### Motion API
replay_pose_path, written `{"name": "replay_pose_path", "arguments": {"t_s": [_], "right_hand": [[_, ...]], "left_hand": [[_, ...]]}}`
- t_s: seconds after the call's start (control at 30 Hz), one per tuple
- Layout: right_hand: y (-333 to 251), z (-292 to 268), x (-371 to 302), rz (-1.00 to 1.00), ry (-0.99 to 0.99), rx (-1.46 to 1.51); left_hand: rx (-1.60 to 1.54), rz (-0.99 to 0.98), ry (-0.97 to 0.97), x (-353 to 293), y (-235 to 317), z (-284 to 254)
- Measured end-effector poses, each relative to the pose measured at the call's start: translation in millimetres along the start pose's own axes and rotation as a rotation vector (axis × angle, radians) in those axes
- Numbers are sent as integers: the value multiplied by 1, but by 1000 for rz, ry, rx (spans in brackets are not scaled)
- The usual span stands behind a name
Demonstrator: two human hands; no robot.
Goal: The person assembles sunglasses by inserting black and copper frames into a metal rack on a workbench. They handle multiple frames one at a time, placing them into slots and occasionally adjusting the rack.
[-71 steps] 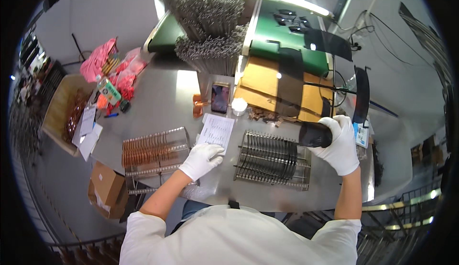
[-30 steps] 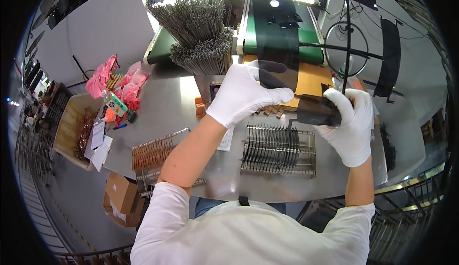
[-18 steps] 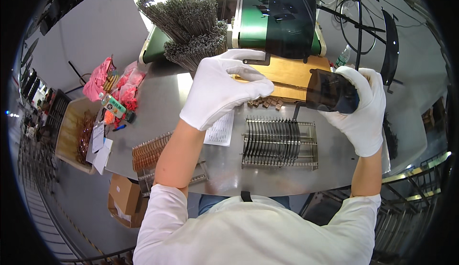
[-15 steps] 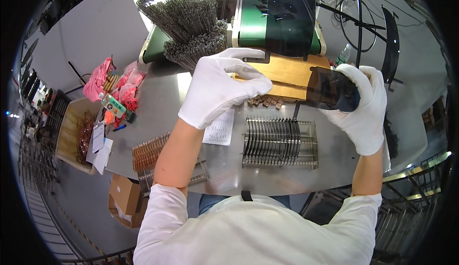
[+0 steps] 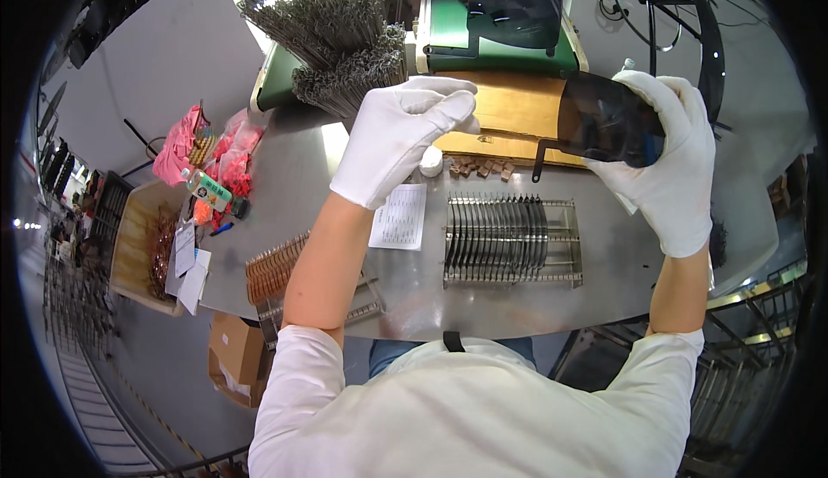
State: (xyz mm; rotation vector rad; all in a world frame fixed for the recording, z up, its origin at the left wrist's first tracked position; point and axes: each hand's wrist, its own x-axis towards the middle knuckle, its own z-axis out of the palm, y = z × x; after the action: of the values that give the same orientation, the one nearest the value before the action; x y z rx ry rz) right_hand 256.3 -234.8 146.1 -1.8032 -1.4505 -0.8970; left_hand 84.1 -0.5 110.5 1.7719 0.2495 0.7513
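My right hand [image 5: 671, 163], in a white glove, grips a dark tinted panel [image 5: 604, 120] by its right side. A thin black tab [image 5: 545, 155] sticks out at the panel's lower left. My left hand [image 5: 405, 137], also gloved, is raised over the table left of the yellow cardboard [image 5: 517, 103]. Its fingers and thumb are drawn together, with nothing seen in them. Another dark panel [image 5: 513, 8] lies on the green conveyor belt [image 5: 444, 12]. Below my hands a metal rack [image 5: 565, 241] stands with several dark curved pieces [image 5: 496, 237] upright in it.
A bundle of wire hooks [image 5: 336, 38] rises at the back left. Small brown blocks [image 5: 483, 168] and a printed sheet [image 5: 398, 218] lie on the metal table [image 5: 414, 297]. Copper-coloured pieces in a rack [image 5: 274, 269], a bottle [image 5: 211, 189] and a beige bin [image 5: 129, 237] are left.
The other dark panel now lies farther back on the belt, away from my left hand. My left fingers have come together. My right hand has lifted its panel slightly up and right.
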Motion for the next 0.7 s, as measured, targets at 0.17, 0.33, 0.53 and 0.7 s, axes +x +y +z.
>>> {"name": "replay_pose_path", "arguments": {"t_s": [0.17,0.33,0.53,0.7], "right_hand": [[-5,9,-19,-55,-64,-27],[-8,33,-53,-234,-139,68],[-13,39,-77,-310,-196,121],[-20,45,-82,-329,-295,220]], "left_hand": [[310,180,-21,13,-41,0],[-86,109,-202,26,-85,4],[-353,257,-616,61,-95,27],[-711,202,-679,31,-60,68]]}}
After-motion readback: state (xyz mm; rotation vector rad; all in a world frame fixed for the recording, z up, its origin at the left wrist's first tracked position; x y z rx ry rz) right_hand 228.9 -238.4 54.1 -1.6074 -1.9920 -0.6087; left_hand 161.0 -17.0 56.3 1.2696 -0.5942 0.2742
